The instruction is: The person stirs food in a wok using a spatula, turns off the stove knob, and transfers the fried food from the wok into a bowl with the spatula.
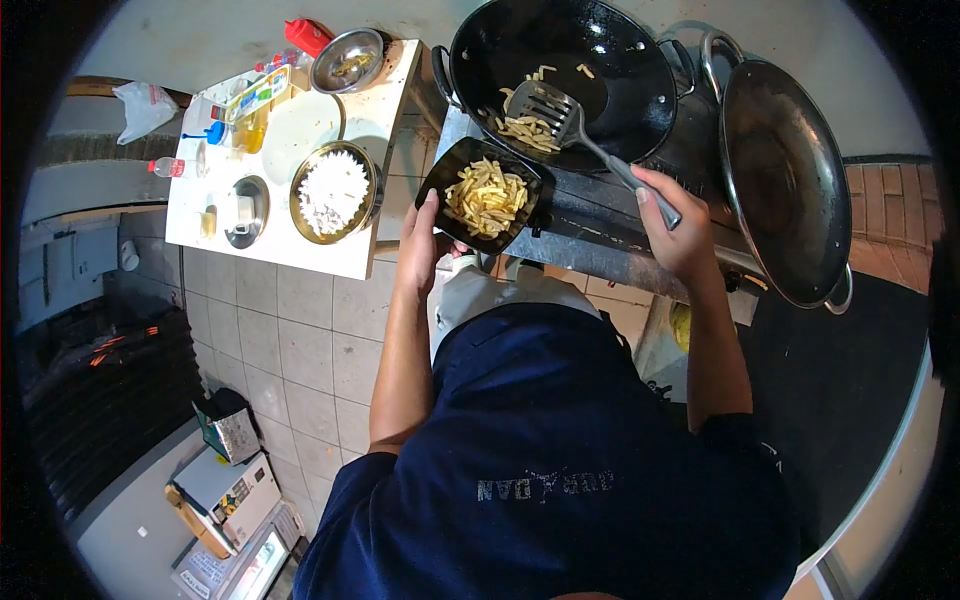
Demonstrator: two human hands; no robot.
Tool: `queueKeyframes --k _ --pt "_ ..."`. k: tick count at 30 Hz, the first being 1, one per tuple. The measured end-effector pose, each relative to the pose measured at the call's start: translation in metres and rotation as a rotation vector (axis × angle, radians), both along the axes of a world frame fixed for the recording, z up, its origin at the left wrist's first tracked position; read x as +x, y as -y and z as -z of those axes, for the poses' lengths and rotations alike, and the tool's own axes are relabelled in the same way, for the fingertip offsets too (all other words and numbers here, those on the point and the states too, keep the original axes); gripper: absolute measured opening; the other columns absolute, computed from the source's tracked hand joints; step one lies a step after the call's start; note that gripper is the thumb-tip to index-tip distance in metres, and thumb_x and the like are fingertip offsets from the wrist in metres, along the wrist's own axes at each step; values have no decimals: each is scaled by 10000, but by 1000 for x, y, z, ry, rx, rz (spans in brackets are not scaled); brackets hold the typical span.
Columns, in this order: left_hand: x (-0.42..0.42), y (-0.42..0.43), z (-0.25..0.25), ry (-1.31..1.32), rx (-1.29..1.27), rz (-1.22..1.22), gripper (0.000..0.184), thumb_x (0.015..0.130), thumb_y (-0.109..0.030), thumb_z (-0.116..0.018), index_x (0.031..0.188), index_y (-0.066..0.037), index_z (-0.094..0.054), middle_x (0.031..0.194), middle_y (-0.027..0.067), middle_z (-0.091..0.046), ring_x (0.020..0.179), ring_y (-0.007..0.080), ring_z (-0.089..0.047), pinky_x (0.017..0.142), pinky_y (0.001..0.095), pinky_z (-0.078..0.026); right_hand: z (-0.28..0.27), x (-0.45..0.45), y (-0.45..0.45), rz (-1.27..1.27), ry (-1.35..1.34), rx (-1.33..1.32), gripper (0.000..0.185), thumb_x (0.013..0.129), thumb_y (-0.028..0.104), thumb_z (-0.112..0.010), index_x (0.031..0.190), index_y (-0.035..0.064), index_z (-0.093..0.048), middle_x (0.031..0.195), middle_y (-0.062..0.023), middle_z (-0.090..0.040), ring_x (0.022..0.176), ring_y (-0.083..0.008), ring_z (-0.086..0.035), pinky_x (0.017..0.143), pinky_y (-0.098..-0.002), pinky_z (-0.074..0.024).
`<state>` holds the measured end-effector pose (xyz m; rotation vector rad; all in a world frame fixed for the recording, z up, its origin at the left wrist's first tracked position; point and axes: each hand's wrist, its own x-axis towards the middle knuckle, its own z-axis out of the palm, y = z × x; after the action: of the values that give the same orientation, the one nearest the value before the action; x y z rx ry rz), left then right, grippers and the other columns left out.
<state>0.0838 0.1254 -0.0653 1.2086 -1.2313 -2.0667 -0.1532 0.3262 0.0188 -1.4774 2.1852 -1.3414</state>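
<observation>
My left hand (425, 238) grips the left side of a black square bowl (525, 232), which is filled with pale yellow cut strips (487, 198). The bowl is held beside the near rim of a large black wok (620, 75). My right hand (677, 222) is closed round the handle of a slotted metal spatula (545, 108). The spatula's blade is inside the wok, over a small pile of the same strips (530, 133). A few loose strips lie farther up the wok's surface.
A second wok (790, 170) leans at the right. On the left, a white table (350, 258) bears a bowl of white rice-like food (334, 192), a metal bowl (347, 60), a red bottle (307, 37) and a small dish (247, 212). The stove edge (600, 255) is before me.
</observation>
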Motion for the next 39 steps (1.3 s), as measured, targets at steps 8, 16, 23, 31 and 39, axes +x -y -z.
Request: queueKeyframes --k 8,16,23,31,39 --pt "-5 -4 0 -18 10 32 487 986 -458 -447 1054 16 -539 770 106 -612 543 164 -577 482 249 -456 -12 19 -8 23 -16 -3 257 894 25 -587 1144 -3 -637 831 -133 -682 695 -131 -634 652 -267 -495" --pt "5 -2 -1 -123 65 22 519 967 -484 -491 1109 15 -493 780 119 -611 512 167 -584 466 250 -474 -14 60 -37 -71 -195 68 360 809 -12 -631 1167 15 -631 815 -141 -641 662 -220 -613 613 -328 -490" --pt "16 -5 -3 -112 21 11 552 971 -521 -451 1123 3 -537 800 99 -617 545 154 -578 477 247 -455 11 65 -37 -228 -328 -102 406 757 -54 -675 1158 -20 -622 825 -123 -607 710 -256 -585 653 -342 -475" --pt "24 -4 1 -105 -5 -13 562 976 -538 -419 1117 -14 -568 786 67 -617 567 135 -560 501 247 -436 24 71 -31 -253 -308 -209 380 758 -73 -667 1135 -33 -631 867 -138 -629 745 -268 -603 679 -350 -494" --pt "32 1 2 -137 -35 -15 531 981 -505 -438 1126 -6 -545 803 80 -619 549 143 -563 483 247 -444 27 58 -28 146 -194 -341 340 850 -24 -572 1186 -20 -618 850 -138 -652 680 -192 -627 626 -286 -506"
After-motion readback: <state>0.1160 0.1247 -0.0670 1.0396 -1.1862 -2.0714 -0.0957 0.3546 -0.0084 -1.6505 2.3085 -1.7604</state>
